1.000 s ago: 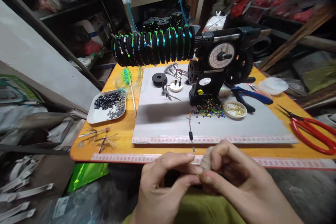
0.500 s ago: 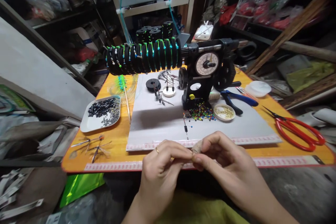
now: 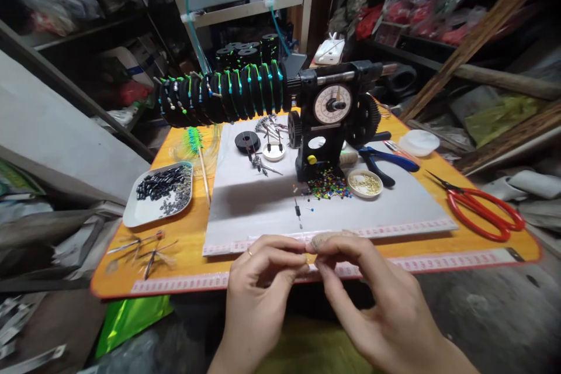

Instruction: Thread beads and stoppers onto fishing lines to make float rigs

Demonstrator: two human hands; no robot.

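Note:
My left hand [image 3: 263, 286] is in a pinch above the table's front edge, a ring on one finger. Whatever lies in its fingertips is too small to make out. My right hand [image 3: 377, 280], its index finger wrapped in pale tape, is curled with its tips close to the left ones. What it pinches is hidden too. Just beyond the hands, a small black piece on a thin stem [image 3: 297, 210] lies on the white board [image 3: 254, 225]. Near it are a heap of colourful ball-headed pins [image 3: 328, 184] and a white dish [image 3: 365, 193] with small gold-coloured pieces.
A black winding machine with a dial [image 3: 332, 104] carries a row of line-wrapped black spools [image 3: 228, 93]. At left stands a white tray [image 3: 131, 210] of small black and grey parts. Blue-handled pliers [image 3: 390, 159] and red-handled scissors [image 3: 484, 210] lie at right. Measuring tapes [image 3: 421, 265] run along the front.
The view has shifted, so the table's things sit slightly further left. My fingertips have drawn slightly apart, and the right thumb has come away from the left fingers.

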